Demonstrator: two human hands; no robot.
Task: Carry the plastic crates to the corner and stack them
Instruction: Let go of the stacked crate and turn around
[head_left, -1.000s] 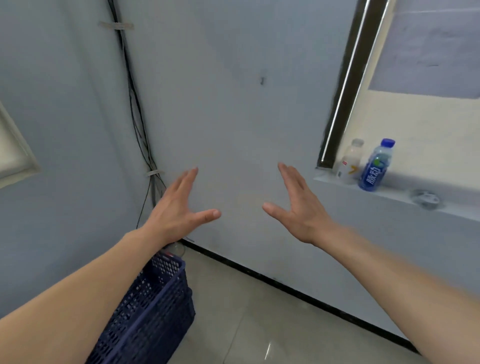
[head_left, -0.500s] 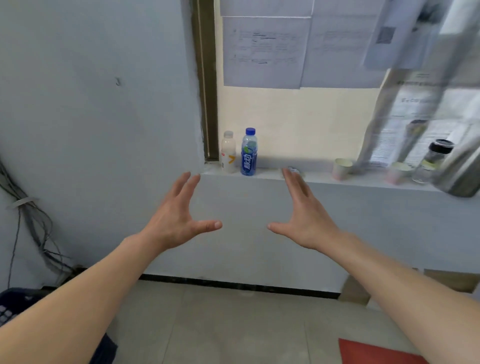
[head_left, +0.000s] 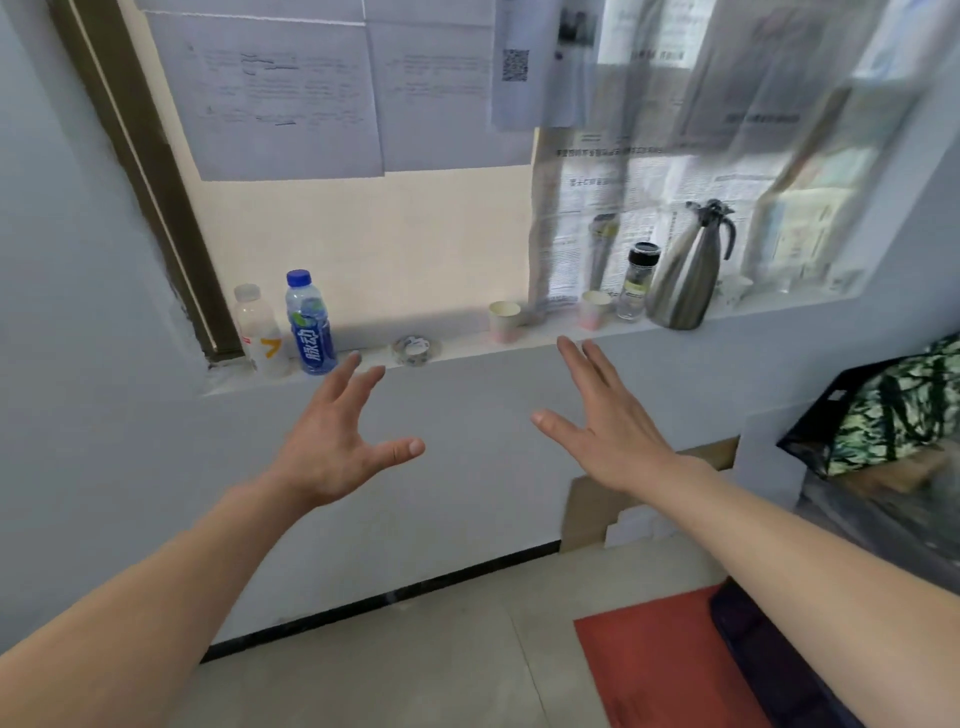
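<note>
Both my hands are raised in front of a grey wall below a window ledge, and both are empty. My left hand (head_left: 340, 441) has its fingers spread and slightly bent. My right hand (head_left: 608, 423) is held flat with straight fingers. A dark blue thing (head_left: 769, 660), perhaps part of a crate, shows at the bottom right under my right forearm; most of it is hidden. The stacked blue crates in the corner are out of view.
The ledge (head_left: 467, 358) carries two bottles (head_left: 309, 325), a tape roll (head_left: 413, 349), paper cups (head_left: 503, 319), a jar and a steel jug (head_left: 688, 270). A red mat (head_left: 654, 660) lies on the tiled floor. A patterned bag (head_left: 893, 405) sits at right.
My view has swung right, away from the corner with the blue crates and along the window ledge. Both hands stay raised and empty. The red mat and patterned bag came into view.
</note>
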